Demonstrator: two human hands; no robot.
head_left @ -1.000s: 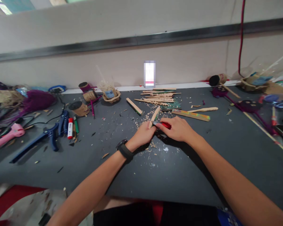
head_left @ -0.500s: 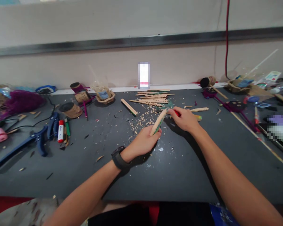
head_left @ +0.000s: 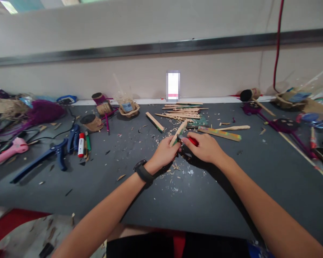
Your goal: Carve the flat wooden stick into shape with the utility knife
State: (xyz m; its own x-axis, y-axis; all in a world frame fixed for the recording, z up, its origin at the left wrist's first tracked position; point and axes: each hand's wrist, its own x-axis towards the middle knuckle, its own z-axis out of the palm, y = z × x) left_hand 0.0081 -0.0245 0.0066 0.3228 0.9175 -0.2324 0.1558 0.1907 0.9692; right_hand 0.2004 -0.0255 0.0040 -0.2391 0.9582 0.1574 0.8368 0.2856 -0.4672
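My left hand (head_left: 165, 152), with a dark watch at its wrist, is closed around the lower end of a pale bamboo strip (head_left: 181, 129) that has green skin on one side. The strip tilts up and away from me. In my closed right hand (head_left: 204, 145) is a red-handled knife (head_left: 193, 141). Its short dark blade lies against the strip, close to my left thumb. Shavings (head_left: 174, 166) are scattered under and around both hands. Just beyond them lies a pile of carved bamboo sticks (head_left: 181, 114).
A loose bamboo strip (head_left: 154, 122) and a painted flat stick (head_left: 220, 133) flank the pile. To the left lie blue clamps (head_left: 60, 148), a red-and-white marker (head_left: 81, 145) and a pink glue gun (head_left: 13, 148). A lit phone (head_left: 173, 85) leans on the wall. Purple yarn pieces (head_left: 284, 125) lie right.
My right hand has drawn the knife down the strip, from near its tip toward my left hand. The whole view has shifted, so the table's things appear farther right.
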